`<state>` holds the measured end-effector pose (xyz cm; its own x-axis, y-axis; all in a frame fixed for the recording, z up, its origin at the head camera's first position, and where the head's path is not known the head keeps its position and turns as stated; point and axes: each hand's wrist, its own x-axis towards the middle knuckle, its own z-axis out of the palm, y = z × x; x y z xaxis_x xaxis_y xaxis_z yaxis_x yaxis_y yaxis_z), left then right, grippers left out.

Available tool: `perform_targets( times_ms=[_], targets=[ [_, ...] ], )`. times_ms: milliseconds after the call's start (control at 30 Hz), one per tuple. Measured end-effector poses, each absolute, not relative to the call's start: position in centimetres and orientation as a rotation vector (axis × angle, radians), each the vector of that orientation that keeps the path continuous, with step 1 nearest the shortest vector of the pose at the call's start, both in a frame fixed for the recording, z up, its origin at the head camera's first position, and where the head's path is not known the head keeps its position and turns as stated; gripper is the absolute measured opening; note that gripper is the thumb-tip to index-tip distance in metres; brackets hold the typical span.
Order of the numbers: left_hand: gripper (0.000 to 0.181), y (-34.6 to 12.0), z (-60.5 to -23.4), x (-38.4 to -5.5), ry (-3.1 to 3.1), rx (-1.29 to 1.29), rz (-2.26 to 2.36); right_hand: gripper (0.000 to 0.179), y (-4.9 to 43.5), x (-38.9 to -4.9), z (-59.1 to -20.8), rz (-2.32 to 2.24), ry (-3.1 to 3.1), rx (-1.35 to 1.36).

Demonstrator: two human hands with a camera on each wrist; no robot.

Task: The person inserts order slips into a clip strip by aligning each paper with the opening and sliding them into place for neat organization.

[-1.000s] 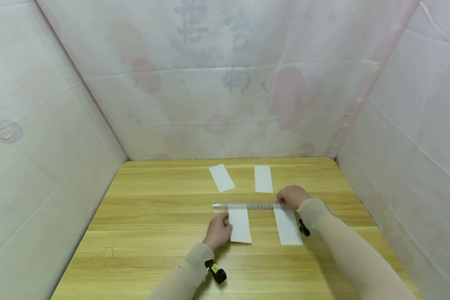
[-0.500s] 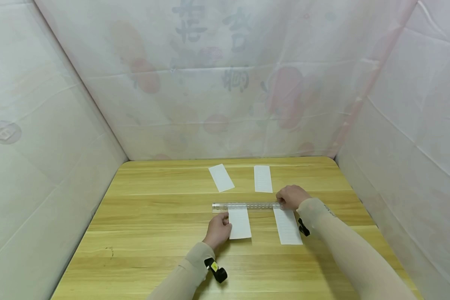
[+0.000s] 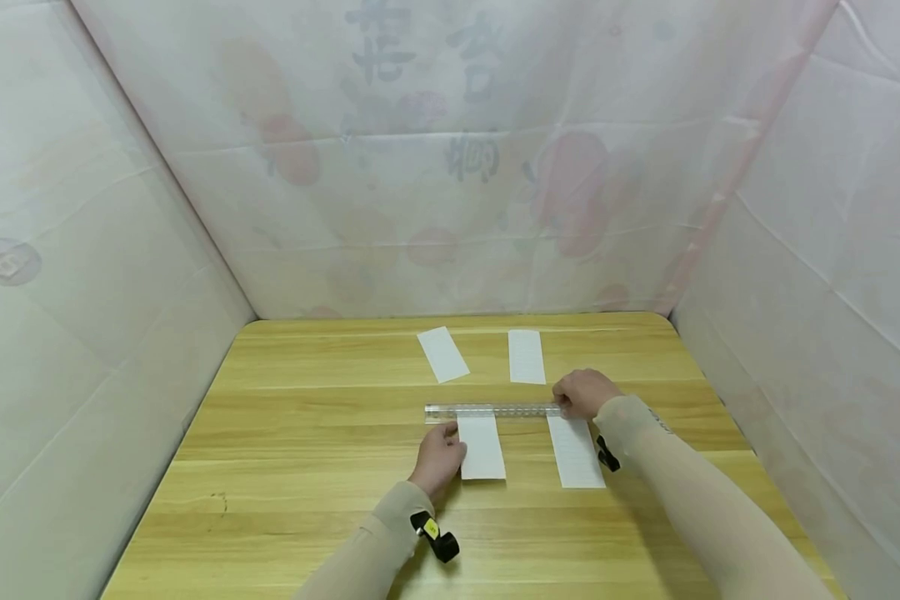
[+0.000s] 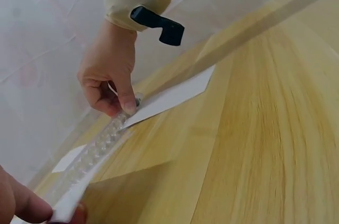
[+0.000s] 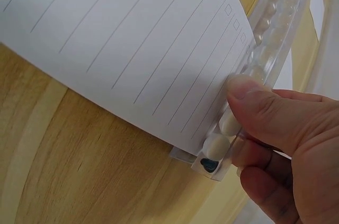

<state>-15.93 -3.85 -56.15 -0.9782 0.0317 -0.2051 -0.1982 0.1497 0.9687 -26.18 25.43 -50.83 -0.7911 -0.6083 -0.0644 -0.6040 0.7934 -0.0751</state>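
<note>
A long transparent plastic strip (image 3: pixel 521 411) with a row of round bumps lies across the table. My right hand (image 3: pixel 587 394) grips its right end; in the right wrist view the thumb (image 5: pixel 249 94) presses on the bumps beside a dark spot at the tip. The upper edge of a lined white paper slip (image 3: pixel 576 454) with small checkboxes meets the strip there. Under the strip's left part sits another white slip (image 3: pixel 482 450), its near end slightly raised. My left hand (image 3: pixel 438 458) pinches that slip's left edge between thumb and fingers; part of this grasp is hidden.
Two more white slips lie farther back, a tilted one (image 3: pixel 443 355) and a straighter one (image 3: pixel 527 357). The wooden table (image 3: pixel 307 467) has pale fabric walls (image 3: pixel 450 208) on its left, back and right. Black camera mounts sit at both wrists.
The near end of the left front slip has risen a little and shifted slightly right, with my left hand moving along. My right hand and the strip stay in place.
</note>
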Motion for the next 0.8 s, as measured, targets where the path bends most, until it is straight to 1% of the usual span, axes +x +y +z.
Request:
perform_targets(
  times_ms=[433,567,800],
  targets=[
    [0.052,-3.3,-56.2,-15.7,2.196,-0.228,1.993,0.024,25.3,-25.9,-50.7,-0.077,2.89,-0.97],
    [0.056,-3.2,-56.2,-15.8,2.09,-0.244,2.059,0.023,25.5,-26.1,-50.9,-0.079,2.894,-0.974],
    [0.066,-2.8,-56.0,-16.0,1.993,-0.264,2.151,0.026,25.5,-26.5,-50.9,-0.081,2.889,-1.008]
  ],
)
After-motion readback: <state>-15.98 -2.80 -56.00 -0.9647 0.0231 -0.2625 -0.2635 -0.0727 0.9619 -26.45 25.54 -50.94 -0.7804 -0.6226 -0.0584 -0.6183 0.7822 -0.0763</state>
